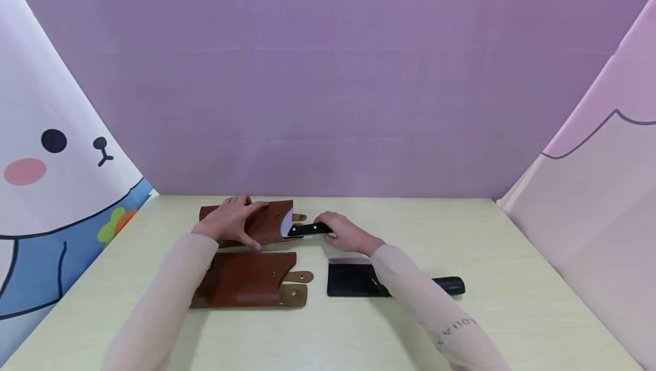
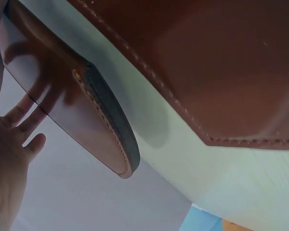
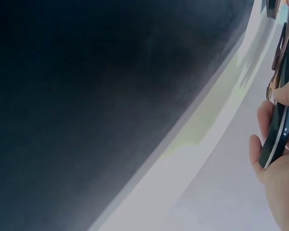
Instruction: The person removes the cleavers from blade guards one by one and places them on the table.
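At the back left of the table lies a brown leather knife sheath [image 1: 271,220], and my left hand [image 1: 230,223] rests on it with thumb and fingers spread. In the left wrist view, fingers [image 2: 26,120] show beside the glossy sheath [image 2: 82,115]. My right hand [image 1: 343,231] grips a knife [image 1: 310,229] by its black riveted handle. That handle [image 3: 281,120] lies between thumb and fingers in the right wrist view. Most of the blade is hidden inside the sheath; a pale part of it [image 1: 287,224] shows at the mouth.
A second brown sheath [image 1: 246,280] with snap straps lies in front of the first. Right of it is a cleaver with a black blade [image 1: 351,280] and black handle [image 1: 449,285], partly covered by my right sleeve [image 1: 425,303]. A purple backdrop [image 1: 328,103] rises behind the table.
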Action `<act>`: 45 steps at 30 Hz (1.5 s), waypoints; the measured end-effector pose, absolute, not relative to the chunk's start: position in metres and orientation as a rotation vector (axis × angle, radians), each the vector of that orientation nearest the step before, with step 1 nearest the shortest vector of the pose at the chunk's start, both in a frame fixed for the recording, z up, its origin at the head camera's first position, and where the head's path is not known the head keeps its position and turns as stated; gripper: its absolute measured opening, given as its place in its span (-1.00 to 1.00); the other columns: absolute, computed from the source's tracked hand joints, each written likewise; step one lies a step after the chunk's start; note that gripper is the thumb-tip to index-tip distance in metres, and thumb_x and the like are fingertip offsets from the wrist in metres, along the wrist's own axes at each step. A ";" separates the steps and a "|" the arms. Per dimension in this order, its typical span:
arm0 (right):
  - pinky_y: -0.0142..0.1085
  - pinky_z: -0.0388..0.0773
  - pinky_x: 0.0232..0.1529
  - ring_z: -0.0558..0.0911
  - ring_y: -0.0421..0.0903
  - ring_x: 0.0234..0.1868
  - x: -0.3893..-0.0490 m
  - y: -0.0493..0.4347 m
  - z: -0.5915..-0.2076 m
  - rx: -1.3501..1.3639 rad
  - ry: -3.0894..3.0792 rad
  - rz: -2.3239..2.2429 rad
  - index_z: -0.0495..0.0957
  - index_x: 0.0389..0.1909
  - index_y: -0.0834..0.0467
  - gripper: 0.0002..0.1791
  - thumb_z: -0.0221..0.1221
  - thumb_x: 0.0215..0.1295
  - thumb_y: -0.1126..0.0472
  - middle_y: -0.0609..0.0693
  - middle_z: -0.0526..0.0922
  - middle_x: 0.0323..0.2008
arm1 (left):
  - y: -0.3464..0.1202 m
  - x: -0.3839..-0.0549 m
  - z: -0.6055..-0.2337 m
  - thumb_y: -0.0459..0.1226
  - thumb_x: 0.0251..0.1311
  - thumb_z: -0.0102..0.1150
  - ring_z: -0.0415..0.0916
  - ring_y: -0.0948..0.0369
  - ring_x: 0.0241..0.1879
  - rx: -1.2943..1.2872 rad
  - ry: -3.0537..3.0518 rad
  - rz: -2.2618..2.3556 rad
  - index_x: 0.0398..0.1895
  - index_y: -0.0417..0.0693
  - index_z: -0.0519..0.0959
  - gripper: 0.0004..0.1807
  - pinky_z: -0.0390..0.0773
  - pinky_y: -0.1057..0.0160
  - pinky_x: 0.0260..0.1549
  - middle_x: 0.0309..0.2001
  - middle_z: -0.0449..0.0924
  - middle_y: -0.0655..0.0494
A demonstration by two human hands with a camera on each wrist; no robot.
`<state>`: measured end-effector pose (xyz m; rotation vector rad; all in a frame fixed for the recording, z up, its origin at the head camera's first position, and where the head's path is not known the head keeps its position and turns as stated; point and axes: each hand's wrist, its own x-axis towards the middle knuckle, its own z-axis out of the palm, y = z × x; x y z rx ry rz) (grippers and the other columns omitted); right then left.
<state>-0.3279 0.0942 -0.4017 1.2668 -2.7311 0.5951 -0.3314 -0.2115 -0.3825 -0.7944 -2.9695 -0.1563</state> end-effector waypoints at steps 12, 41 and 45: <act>-0.10 0.40 -0.01 0.50 -0.06 -0.06 -0.315 0.092 -0.397 1.163 -2.685 0.590 0.45 -0.02 0.22 -0.68 0.13 0.18 0.31 0.04 0.56 -0.12 | -0.215 -0.325 -0.375 0.27 -0.44 0.39 0.30 0.02 -0.09 -0.903 -2.876 -0.136 0.32 0.08 0.24 0.12 0.31 -0.06 -0.04 -0.03 0.33 -0.09; -0.19 0.38 -0.13 0.47 -0.13 -0.18 -0.297 0.106 -0.397 1.152 -2.587 0.631 0.47 -0.08 0.17 -0.71 0.17 0.15 0.29 -0.03 0.56 -0.21 | -0.216 -0.308 -0.373 0.34 -0.40 0.30 0.27 -0.05 0.04 -0.899 -2.820 -0.058 0.31 0.18 0.25 0.07 0.21 -0.16 0.09 0.08 0.27 -0.10; -0.17 0.39 -0.11 0.48 -0.12 -0.17 -0.295 0.109 -0.394 1.174 -2.573 0.639 0.47 -0.08 0.19 -0.71 0.17 0.15 0.29 -0.02 0.56 -0.21 | -0.215 -0.307 -0.372 0.34 -0.41 0.31 0.28 -0.05 0.03 -0.903 -2.812 -0.062 0.31 0.16 0.25 0.08 0.23 -0.16 0.08 0.05 0.28 -0.09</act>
